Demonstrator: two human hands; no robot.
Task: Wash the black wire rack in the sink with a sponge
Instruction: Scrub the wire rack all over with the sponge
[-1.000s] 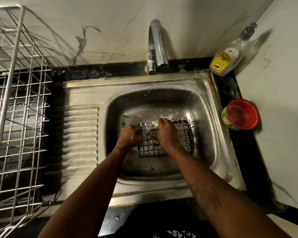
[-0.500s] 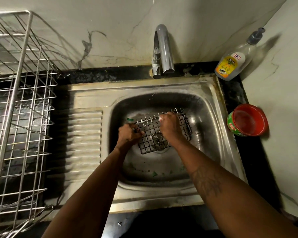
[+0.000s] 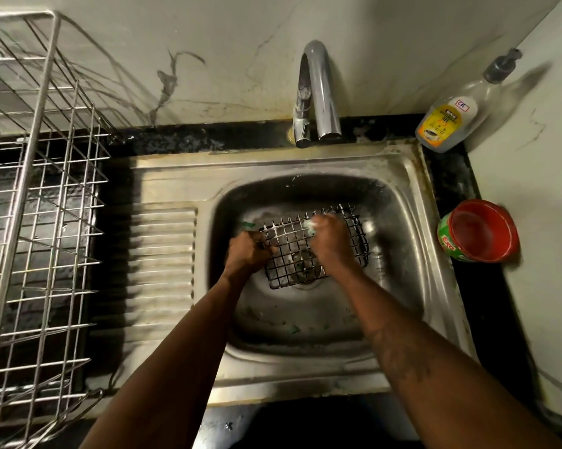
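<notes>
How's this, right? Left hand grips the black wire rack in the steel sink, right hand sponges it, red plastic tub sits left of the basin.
No: head view shows the red plastic tub right of the basin. Rest holds: left hand grips the black wire rack in the steel sink, right hand rubs a sudsy sponge on it.

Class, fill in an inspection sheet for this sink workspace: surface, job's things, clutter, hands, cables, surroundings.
Surface: steel sink with ribbed drainboard.
Job's things: black wire rack lies in the basin; sponge foamy, mostly hidden.
Clutter: green scraps in the basin.
Hands: left hand grips the rack's left edge; right hand holds the sponge on the rack.
Cables: nothing seen.
Surroundings: tap, soap bottle, red tub, steel dish rack at left.
</notes>
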